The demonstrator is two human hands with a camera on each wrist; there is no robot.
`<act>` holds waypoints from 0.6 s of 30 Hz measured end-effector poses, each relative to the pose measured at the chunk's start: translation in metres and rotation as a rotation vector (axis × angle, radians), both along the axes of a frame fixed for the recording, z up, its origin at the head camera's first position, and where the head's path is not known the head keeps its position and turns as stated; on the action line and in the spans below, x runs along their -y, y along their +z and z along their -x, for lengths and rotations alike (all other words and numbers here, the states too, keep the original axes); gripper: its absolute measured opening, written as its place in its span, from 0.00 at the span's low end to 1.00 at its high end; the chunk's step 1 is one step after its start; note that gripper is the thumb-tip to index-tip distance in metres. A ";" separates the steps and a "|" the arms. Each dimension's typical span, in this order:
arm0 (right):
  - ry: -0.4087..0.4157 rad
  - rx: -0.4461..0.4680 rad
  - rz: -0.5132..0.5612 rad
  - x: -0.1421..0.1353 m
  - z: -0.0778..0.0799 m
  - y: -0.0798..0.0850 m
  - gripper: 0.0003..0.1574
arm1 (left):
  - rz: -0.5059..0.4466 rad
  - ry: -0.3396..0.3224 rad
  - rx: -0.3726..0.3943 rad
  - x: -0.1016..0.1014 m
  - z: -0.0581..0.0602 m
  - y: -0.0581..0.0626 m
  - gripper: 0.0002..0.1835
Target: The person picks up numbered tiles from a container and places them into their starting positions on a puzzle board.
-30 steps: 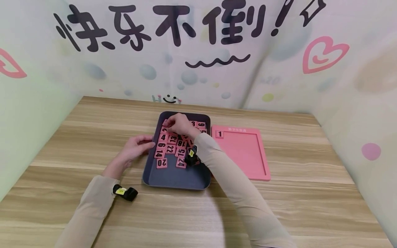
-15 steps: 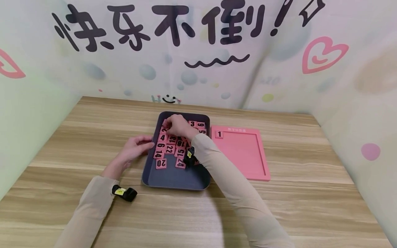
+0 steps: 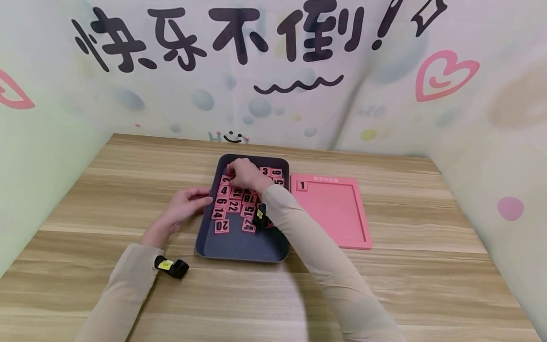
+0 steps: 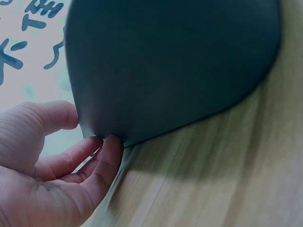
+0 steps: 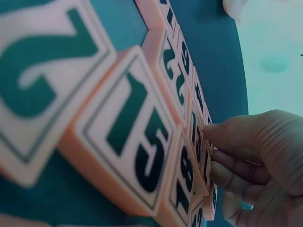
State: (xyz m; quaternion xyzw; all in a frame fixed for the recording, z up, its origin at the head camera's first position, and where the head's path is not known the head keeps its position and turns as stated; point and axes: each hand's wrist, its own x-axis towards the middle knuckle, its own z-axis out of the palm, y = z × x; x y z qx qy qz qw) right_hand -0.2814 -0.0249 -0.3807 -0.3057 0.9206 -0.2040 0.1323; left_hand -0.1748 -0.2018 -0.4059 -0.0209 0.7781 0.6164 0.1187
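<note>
A dark grey tray (image 3: 243,244) holds several pink number tiles, among them 20 (image 3: 221,225), 15 (image 3: 248,211) and 2 (image 3: 225,180). My left hand (image 3: 186,205) holds the tray's left side; in the left wrist view the thumb meets the rim and the other fingers curl against the outer wall. Reaching over the tiles, my right hand (image 3: 248,174) has bent fingers around a number tile at the tray's far left corner, its number hidden. In the right wrist view, the thumb and fingers come together at the far tiles, beyond the tile 18 (image 5: 182,187).
Right of the tray lies a pink square frame board (image 3: 335,213), with tile 1 (image 3: 301,185) in its upper left corner. A printed cloth wall (image 3: 273,114) stands behind the wooden table (image 3: 410,266). My right forearm crosses over the tray's right rim.
My right hand's fingers shift very slightly to the right at the tray's far left corner. My left hand keeps its place on the tray.
</note>
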 end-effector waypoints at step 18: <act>-0.043 0.017 0.077 -0.009 -0.007 0.007 0.15 | 0.001 0.002 -0.011 -0.001 -0.001 0.000 0.22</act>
